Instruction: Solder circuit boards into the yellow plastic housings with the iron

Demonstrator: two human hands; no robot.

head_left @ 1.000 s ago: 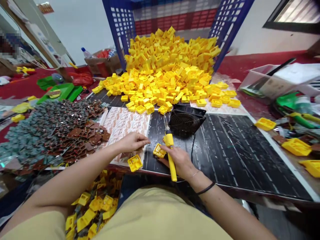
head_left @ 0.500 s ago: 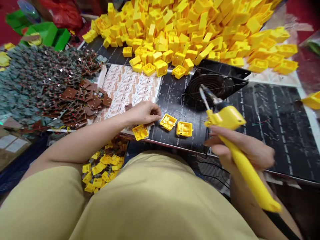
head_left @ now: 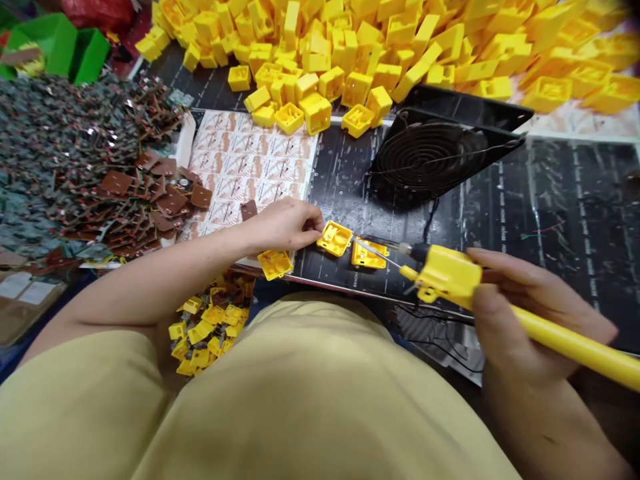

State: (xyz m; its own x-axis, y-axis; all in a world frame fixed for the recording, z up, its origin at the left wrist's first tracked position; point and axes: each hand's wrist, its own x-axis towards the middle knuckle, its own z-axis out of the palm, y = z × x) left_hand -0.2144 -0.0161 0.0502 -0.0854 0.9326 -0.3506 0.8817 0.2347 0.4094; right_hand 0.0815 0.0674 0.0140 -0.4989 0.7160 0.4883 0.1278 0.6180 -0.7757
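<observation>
One right hand (head_left: 517, 353) gripping soldering gun (head_left: 453, 275), left hand (head_left: 287, 225) curled by casing (head_left: 335, 239)

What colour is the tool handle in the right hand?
Yellow; the handle shows best in the head view.

Pale light glints on the black tabletop (head_left: 555, 200), marked with dashed white lines (head_left: 501, 179).

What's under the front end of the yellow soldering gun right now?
The soldering gun overlaps an open yellow case on the black tabletop. The case's near side and some of its inside show; the parts directly beneath the gun's front end are covered.
</observation>
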